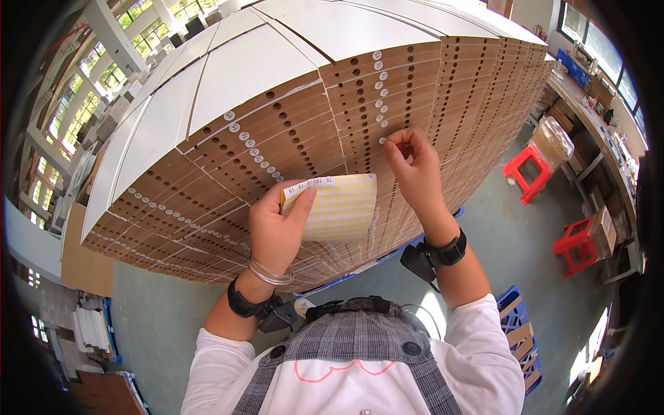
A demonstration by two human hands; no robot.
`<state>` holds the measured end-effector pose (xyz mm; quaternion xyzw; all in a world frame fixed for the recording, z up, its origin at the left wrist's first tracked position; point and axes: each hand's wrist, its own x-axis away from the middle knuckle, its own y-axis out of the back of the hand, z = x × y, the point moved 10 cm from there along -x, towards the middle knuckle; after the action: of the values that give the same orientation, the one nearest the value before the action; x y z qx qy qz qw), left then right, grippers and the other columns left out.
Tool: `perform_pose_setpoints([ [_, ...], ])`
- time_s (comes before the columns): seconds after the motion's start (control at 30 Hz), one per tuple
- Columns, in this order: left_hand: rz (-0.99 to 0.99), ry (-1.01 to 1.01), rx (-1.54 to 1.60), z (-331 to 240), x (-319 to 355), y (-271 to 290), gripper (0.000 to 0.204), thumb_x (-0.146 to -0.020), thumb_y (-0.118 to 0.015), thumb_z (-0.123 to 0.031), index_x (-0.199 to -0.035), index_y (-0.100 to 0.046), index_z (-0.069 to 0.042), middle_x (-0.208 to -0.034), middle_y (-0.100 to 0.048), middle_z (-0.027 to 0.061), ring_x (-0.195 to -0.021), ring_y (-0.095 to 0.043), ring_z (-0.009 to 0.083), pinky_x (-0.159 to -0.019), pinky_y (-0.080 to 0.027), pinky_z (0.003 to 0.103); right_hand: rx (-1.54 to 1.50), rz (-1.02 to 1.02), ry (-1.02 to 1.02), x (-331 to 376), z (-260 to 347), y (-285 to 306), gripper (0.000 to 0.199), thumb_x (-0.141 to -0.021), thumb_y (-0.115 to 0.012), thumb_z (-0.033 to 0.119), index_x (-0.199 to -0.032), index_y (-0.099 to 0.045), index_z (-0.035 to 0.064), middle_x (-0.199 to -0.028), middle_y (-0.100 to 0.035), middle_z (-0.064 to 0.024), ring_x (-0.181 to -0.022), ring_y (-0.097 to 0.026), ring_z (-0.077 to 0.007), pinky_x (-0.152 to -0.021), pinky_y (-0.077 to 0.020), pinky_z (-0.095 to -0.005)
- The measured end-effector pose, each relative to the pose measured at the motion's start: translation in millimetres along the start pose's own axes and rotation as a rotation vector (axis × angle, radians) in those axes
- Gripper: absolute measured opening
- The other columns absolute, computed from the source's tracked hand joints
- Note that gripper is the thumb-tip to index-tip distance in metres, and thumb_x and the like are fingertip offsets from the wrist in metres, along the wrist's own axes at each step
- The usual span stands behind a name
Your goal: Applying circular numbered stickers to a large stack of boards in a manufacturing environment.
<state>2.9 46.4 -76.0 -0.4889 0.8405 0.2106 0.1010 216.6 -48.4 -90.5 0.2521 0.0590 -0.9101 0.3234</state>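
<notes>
My left hand (pixel 275 225) grips a sheet of stickers (pixel 337 214), thumb in front, its top edge curled over. The sheet is pale yellow and white with printed marks along the top. Up and to the right, my right hand (pixel 423 173) has its thumb and forefinger bent together beside a small round white sticker (pixel 382 140) on a board edge. Whether anything is between those fingertips I cannot make out. Both hands are in front of a large stack of boards (pixel 380 31), white on top, with brown drilled edges. Columns of round white stickers (pixel 379 75) run down some edges.
The stack rests on a blue pallet (pixel 346 277) on a grey-green floor. At right are two red stools (pixel 527 173) carrying wrapped or boxed goods, and a long workbench (pixel 588 104). Another blue pallet (pixel 515 325) lies behind my right arm. Piled panels (pixel 90 325) stand at lower left.
</notes>
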Motion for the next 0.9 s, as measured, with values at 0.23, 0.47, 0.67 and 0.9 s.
perform_pose_setpoints([
  [0.23,-0.010,0.001,-0.020,4,1,4,0.019,-0.083,-0.065,-0.013,-0.094,-0.063,0.002,-0.081,-0.067,0.0048,-0.071,-0.059,0.0065,-0.064,-0.047,0.022,0.016,-0.086,0.040,-6,5,-2,0.009,-0.078,-0.064,0.007,-0.079,-0.058,0.0000,-0.078,-0.052,-0.0032,-0.068,-0.050,-0.0115,-0.063,-0.0414,-0.0241],
  [0.47,-0.007,-0.021,-0.019,1,2,2,0.019,-0.083,-0.065,-0.014,-0.094,-0.063,0.002,-0.080,-0.067,0.0051,-0.071,-0.058,0.0065,-0.064,-0.047,0.022,0.236,-0.183,0.105,-7,14,6,0.012,-0.076,-0.066,0.008,-0.075,-0.057,0.0008,-0.077,-0.053,-0.0079,-0.066,-0.054,-0.0198,-0.060,-0.0431,-0.0294],
  [0.67,-0.025,-0.037,-0.042,-4,4,7,0.019,-0.083,-0.065,-0.014,-0.094,-0.064,0.001,-0.080,-0.067,0.0049,-0.071,-0.058,0.0067,-0.064,-0.047,0.023,0.477,0.021,0.358,15,40,-12,0.008,-0.074,-0.064,0.005,-0.073,-0.056,0.0040,-0.075,-0.053,-0.0082,-0.068,-0.052,-0.0274,-0.062,-0.0412,-0.0363],
  [0.9,-0.016,-0.048,-0.058,-2,6,7,0.018,-0.083,-0.065,-0.014,-0.094,-0.064,0.001,-0.081,-0.067,0.0058,-0.072,-0.059,0.0077,-0.064,-0.047,0.023,0.399,0.331,0.489,35,62,-28,0.011,-0.071,-0.062,0.002,-0.077,-0.056,0.0069,-0.077,-0.054,-0.0055,-0.078,-0.052,-0.0249,-0.067,-0.0392,-0.0348],
])
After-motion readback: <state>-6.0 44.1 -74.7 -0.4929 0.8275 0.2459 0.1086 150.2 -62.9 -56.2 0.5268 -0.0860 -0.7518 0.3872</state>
